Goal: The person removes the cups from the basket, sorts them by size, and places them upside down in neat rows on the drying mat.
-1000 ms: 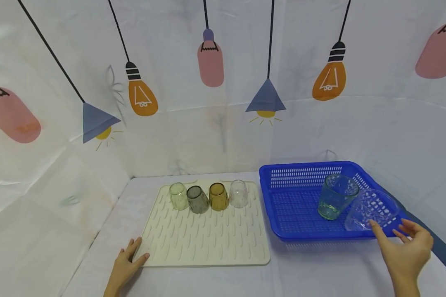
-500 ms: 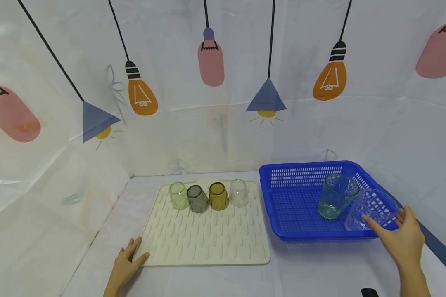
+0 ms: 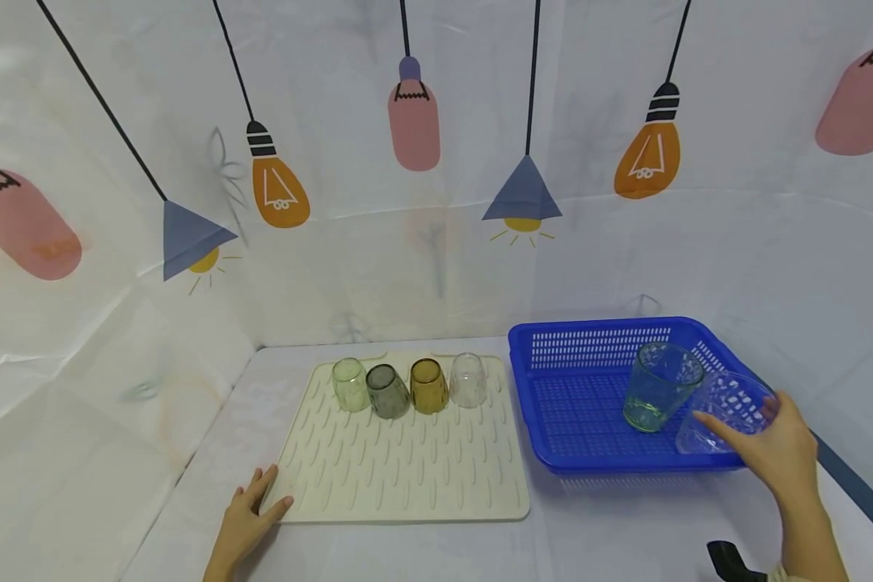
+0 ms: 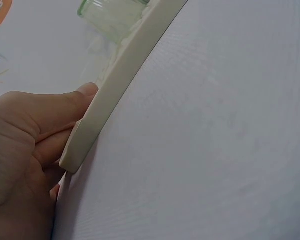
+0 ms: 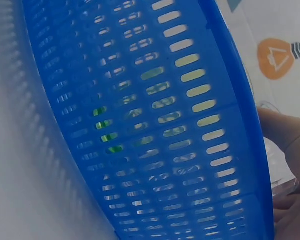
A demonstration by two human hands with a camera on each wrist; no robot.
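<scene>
In the head view my right hand (image 3: 784, 449) reaches over the near right rim of a blue plastic basket (image 3: 575, 462). Its thumb and fingers span a clear glass (image 3: 720, 408) that leans inside; the fingertips are partly hidden. In the right wrist view the basket wall (image 5: 225, 125) covers most of the glass. A greenish-blue glass (image 3: 658, 388) stands tilted beside the clear one. My left hand (image 3: 246, 517) touches the near left corner of a cream drying mat (image 3: 407, 477), thumb at the front edge and fingers along the side, as the left wrist view also shows.
Along the mat's back stand a light green glass (image 3: 349, 385), a grey glass (image 3: 388, 392), an amber glass (image 3: 428, 386) and a clear small glass (image 3: 468, 380), all upside down. A white cloth with printed lamps (image 3: 422, 267) hangs behind the table. A black object (image 3: 731, 559) shows by the right wrist.
My right hand has moved left and forward over the basket rim, thumb and fingers coming around the clear glass. The glasses and my left hand have stayed put.
</scene>
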